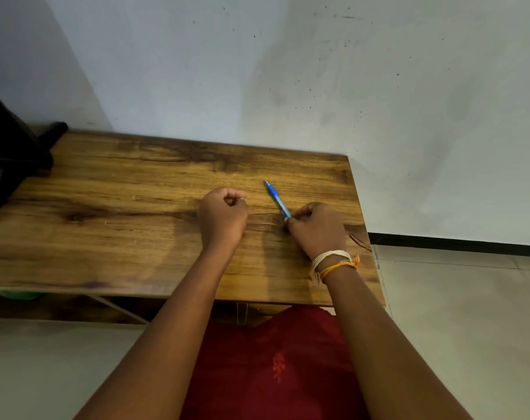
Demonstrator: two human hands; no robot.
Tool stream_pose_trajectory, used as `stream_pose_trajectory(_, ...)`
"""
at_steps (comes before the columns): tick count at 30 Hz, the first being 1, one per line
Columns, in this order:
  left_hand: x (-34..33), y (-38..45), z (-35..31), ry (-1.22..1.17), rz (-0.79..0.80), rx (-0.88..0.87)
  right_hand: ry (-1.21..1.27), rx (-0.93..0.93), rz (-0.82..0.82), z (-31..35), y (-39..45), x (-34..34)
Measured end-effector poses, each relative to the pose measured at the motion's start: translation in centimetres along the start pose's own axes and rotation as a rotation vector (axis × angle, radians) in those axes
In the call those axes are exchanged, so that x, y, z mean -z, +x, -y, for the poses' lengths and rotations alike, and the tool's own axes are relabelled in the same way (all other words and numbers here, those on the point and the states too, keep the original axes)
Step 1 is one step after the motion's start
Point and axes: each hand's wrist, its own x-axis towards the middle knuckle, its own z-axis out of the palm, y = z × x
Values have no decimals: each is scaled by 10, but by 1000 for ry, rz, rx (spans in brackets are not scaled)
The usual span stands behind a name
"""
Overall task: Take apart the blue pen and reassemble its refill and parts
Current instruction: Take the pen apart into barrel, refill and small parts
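A: We have one head view, looking down on the brown wood-grain tabletop (pixel 121 207) pushed against a pale wall (pixel 197 71). Where do we put the pen?

B: The slim blue plastic pen (pixel 276 199) lies on the right half of the table, slanted, its far tip pointing up and left. We see its near end pinched in the fingertips (pixel 291 221) of the right hand (pixel 318 228), so we log that hand as closed on the pen.

A: And the left hand (pixel 223 216)?

B: We see it curled into a loose fist, resting on the wood just left of the pen, not touching it. Fingers folded in (something small may be inside, but we cannot tell), so we mark it closed, contents unknown.

A: Pen whole or apart?

B: We see one piece only; joints are too small to read.

A: Anything else?

B: White and orange thread bands (pixel 333 262) on the right wrist, a red cloth garment (pixel 273 374) at the lower edge, a dark black object (pixel 12 156) at the table's far left. Both bare forearms reach in from below.
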Motion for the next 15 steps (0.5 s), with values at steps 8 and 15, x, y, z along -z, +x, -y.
stream_pose_trajectory(8, 18, 12, 25, 373, 83, -23, 20, 119, -82, 26, -8, -18)
stream_pose_trajectory(15, 27, 16, 29, 260, 167, -42, 166, 151, 4, 40, -10, -43)
